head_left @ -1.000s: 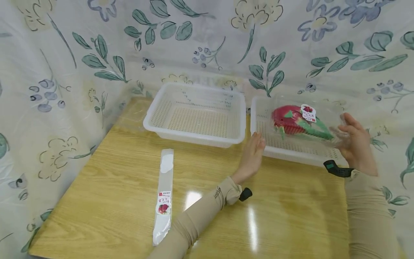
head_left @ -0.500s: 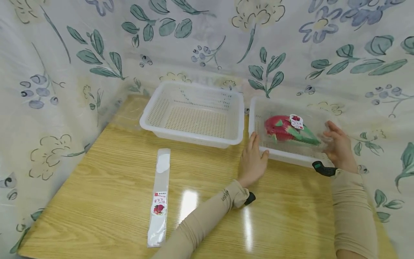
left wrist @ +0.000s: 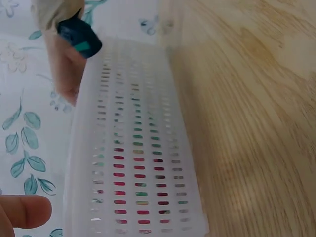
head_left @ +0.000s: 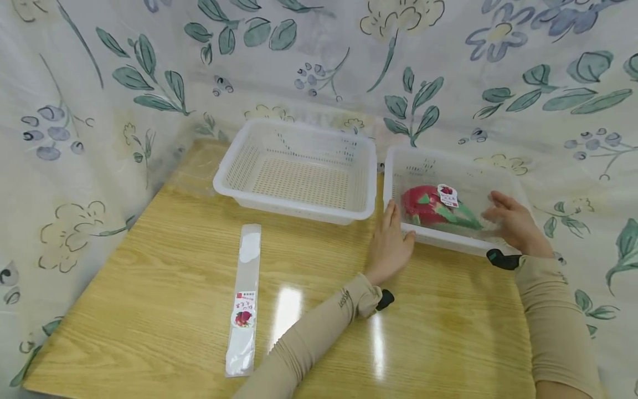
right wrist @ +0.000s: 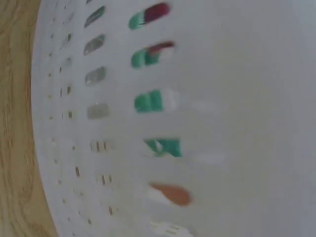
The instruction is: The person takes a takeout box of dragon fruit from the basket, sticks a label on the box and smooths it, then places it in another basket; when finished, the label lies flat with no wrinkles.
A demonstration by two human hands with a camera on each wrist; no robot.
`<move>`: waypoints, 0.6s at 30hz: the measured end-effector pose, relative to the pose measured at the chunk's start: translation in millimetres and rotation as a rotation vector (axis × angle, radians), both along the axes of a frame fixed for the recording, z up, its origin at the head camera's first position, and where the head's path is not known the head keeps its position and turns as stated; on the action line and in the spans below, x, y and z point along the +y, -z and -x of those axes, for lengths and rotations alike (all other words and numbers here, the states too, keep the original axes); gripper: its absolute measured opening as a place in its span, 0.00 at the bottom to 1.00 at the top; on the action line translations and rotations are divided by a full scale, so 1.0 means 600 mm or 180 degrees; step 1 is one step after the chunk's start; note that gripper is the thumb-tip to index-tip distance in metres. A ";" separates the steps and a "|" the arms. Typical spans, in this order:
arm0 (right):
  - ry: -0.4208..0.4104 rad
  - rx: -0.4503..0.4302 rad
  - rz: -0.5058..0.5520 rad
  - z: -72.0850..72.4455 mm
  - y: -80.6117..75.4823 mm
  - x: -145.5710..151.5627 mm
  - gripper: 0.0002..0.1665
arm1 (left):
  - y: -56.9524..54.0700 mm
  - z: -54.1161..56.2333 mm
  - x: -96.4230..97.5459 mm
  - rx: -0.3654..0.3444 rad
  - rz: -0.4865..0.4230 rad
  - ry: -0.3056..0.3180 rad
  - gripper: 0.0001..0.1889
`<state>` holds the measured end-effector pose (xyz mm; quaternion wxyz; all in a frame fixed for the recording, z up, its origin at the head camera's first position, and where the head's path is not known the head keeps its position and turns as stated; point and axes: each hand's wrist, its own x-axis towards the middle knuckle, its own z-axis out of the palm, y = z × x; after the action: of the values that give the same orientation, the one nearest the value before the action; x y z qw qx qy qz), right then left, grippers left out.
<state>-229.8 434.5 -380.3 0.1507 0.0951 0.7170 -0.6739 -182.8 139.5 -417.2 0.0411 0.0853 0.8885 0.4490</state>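
Observation:
A red and green dragon fruit in clear plastic [head_left: 423, 206], with a white label on top, lies inside the right white basket [head_left: 443, 239]. My right hand [head_left: 518, 224] is over that basket's right end, its fingers just past the green tip of the fruit. At the basket's front left corner, my left hand [head_left: 391, 249] touches the rim with straight fingers. Through the slotted basket wall [left wrist: 133, 148], the left wrist view gives glimpses of red and green, with my left thumb [left wrist: 27, 211] beside it. The right wrist view is filled by the slotted basket wall [right wrist: 118, 113], a fingertip showing through one slot.
A second white basket [head_left: 294, 209] stands to the left, with nothing in it. In front of it a long flat plastic sleeve [head_left: 243, 302] with a fruit label lies on the wooden table [head_left: 149, 299]. Clear plastic [head_left: 196, 166] lies at the back left. Floral cloth [head_left: 324, 50] hangs behind.
The packed dragon fruit has gone down and left into the right basket, and my right hand has come away from its end. My left hand has turned and settled at the basket corner.

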 end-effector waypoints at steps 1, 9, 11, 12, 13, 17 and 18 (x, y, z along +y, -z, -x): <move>-0.0087 -0.0069 -0.0190 0.001 0.000 0.002 0.47 | -0.002 0.001 -0.002 -0.0016 -0.0051 0.0031 0.35; -0.0659 -0.0276 -0.1618 0.003 -0.006 0.005 0.45 | -0.006 0.007 -0.009 -0.0248 -0.0313 0.0153 0.37; -0.0773 -0.0214 -0.1969 0.006 -0.012 0.001 0.44 | -0.007 0.010 -0.011 -0.0292 -0.0351 0.0190 0.37; -0.0812 -0.0178 -0.2116 0.006 -0.015 -0.002 0.43 | -0.008 0.011 -0.012 -0.0314 -0.0375 0.0197 0.37; -0.0819 -0.0154 -0.2235 0.007 -0.018 -0.006 0.42 | -0.009 0.012 -0.013 -0.0330 -0.0389 0.0212 0.36; -0.0786 -0.0097 -0.2619 0.009 -0.027 -0.021 0.41 | -0.012 0.015 -0.019 -0.0389 -0.0424 0.0283 0.36; -0.0770 -0.0084 -0.2734 0.008 -0.029 -0.026 0.41 | -0.014 0.016 -0.021 -0.0412 -0.0423 0.0310 0.36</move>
<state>-234.6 418.8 -362.7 0.1844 0.0730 0.9359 -0.2912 -192.6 127.0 -409.1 0.1145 0.1018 0.8471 0.5089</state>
